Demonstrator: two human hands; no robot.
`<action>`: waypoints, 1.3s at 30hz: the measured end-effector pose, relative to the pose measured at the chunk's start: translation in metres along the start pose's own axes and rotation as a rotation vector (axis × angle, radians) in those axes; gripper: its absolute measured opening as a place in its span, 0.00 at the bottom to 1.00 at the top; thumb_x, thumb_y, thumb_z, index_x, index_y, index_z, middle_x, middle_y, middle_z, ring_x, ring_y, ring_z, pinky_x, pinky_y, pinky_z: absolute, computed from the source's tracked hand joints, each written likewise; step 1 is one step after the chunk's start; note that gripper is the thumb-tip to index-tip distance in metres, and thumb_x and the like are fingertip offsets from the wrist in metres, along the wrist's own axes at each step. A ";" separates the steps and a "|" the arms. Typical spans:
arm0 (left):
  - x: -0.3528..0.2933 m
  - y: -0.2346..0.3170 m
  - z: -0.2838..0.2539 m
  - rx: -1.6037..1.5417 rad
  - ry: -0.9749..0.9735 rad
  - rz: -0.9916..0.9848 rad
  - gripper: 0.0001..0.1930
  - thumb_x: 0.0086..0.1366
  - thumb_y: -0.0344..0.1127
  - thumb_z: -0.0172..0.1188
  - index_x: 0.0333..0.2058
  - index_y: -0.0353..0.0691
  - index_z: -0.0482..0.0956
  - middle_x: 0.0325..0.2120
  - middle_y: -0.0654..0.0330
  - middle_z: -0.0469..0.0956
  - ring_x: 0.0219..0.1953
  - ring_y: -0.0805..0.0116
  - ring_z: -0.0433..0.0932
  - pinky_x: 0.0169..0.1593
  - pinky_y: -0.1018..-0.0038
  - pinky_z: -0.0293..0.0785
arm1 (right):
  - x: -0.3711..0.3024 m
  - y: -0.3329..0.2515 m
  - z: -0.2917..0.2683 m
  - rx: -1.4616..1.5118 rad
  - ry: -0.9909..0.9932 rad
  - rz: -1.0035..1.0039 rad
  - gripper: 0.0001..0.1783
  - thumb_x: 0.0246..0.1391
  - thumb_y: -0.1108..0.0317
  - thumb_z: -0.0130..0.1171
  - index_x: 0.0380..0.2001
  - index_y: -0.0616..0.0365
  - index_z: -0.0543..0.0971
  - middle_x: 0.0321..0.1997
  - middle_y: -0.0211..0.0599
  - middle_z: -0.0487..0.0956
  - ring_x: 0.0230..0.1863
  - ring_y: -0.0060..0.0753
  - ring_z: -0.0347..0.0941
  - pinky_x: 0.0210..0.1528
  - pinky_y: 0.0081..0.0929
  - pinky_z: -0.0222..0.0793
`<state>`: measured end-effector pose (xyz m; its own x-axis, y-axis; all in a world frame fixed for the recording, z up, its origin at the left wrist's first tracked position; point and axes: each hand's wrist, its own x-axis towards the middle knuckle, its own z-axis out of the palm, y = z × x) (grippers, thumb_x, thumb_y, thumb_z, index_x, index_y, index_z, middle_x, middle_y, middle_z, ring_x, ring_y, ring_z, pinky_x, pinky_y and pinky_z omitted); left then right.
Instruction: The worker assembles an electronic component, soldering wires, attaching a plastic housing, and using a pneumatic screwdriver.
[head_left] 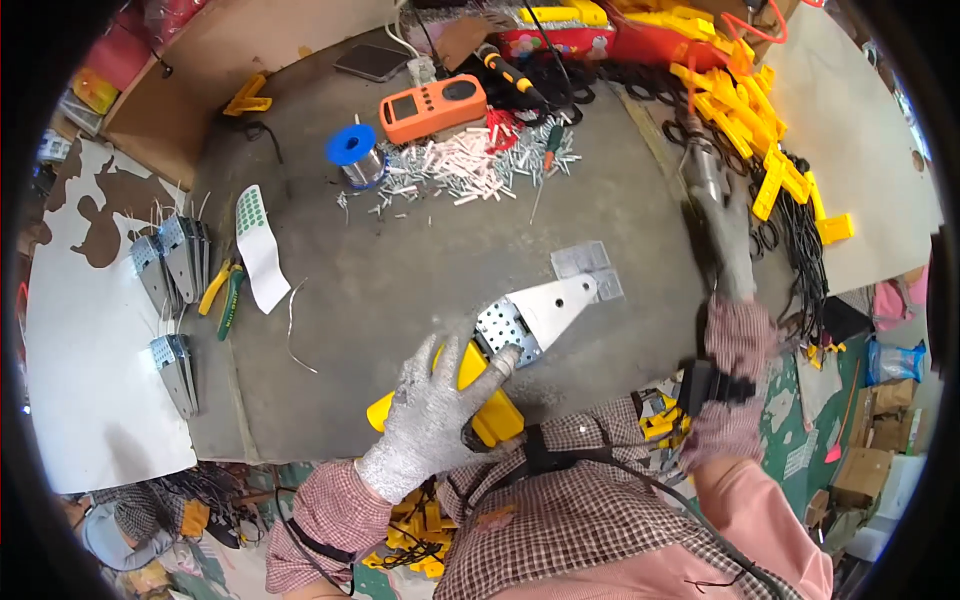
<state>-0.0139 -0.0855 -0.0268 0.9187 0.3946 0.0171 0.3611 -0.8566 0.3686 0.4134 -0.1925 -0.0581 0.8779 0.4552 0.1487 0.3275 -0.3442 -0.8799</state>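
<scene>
My left hand (430, 415), in a grey glove, grips a yellow plastic part (497, 417) near the table's front edge. Its thumb touches the perforated metal end of a tapered grey-white piece (548, 312). Beneath the narrow tip of that piece lies a small clear plate (582, 264). Over at the right side of the table, my gloved right hand (735, 245) is closed around a silver, cylindrical air tool (708, 168) with an orange hose running up from it. The glove hides part of the tool's body.
Yellow plastic parts (742, 105) and black cables (797, 250) crowd the right side. Behind lie an orange meter (433, 108), a solder spool (356, 158) and many small pins (465, 165). Pliers (229, 300), a sticker strip (262, 250) and tapered metal assemblies (176, 372) are at left.
</scene>
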 end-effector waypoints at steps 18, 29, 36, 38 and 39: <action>0.004 -0.006 -0.002 -0.034 -0.068 0.011 0.47 0.43 0.53 0.77 0.65 0.58 0.70 0.65 0.37 0.60 0.60 0.31 0.65 0.61 0.42 0.64 | -0.129 -0.075 0.118 1.706 -0.238 0.515 0.16 0.60 0.72 0.55 0.51 0.57 0.69 0.42 0.36 0.75 0.37 0.26 0.74 0.48 0.39 0.75; 0.005 -0.005 0.000 0.022 -0.054 0.036 0.47 0.43 0.54 0.75 0.66 0.62 0.70 0.64 0.38 0.60 0.58 0.35 0.67 0.58 0.44 0.68 | -0.140 -0.088 0.123 1.538 -0.238 0.474 0.18 0.61 0.69 0.57 0.53 0.54 0.69 0.42 0.35 0.74 0.37 0.26 0.73 0.50 0.37 0.75; 0.001 -0.005 0.003 -0.082 -0.024 -0.009 0.56 0.42 0.61 0.75 0.68 0.43 0.62 0.64 0.35 0.59 0.62 0.30 0.63 0.61 0.43 0.63 | -0.144 -0.069 0.091 1.847 -0.290 0.616 0.20 0.58 0.72 0.57 0.54 0.58 0.70 0.41 0.37 0.74 0.36 0.28 0.73 0.46 0.36 0.74; 0.003 -0.005 0.004 -0.095 -0.017 -0.010 0.59 0.41 0.62 0.76 0.69 0.40 0.61 0.64 0.35 0.59 0.62 0.30 0.63 0.62 0.42 0.62 | -0.142 -0.064 0.097 1.763 -0.230 0.581 0.20 0.59 0.69 0.57 0.53 0.58 0.69 0.39 0.37 0.75 0.35 0.28 0.72 0.45 0.37 0.74; 0.003 -0.006 0.005 -0.075 -0.036 -0.017 0.59 0.40 0.62 0.76 0.68 0.39 0.61 0.64 0.35 0.59 0.62 0.31 0.63 0.62 0.42 0.62 | -0.141 -0.064 0.099 1.673 -0.171 0.542 0.19 0.59 0.66 0.56 0.53 0.59 0.69 0.38 0.37 0.75 0.35 0.28 0.71 0.45 0.37 0.74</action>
<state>-0.0121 -0.0807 -0.0333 0.9183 0.3953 -0.0229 0.3648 -0.8222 0.4370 0.2339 -0.1534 -0.0673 0.6774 0.6962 -0.2376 -0.7326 0.6097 -0.3025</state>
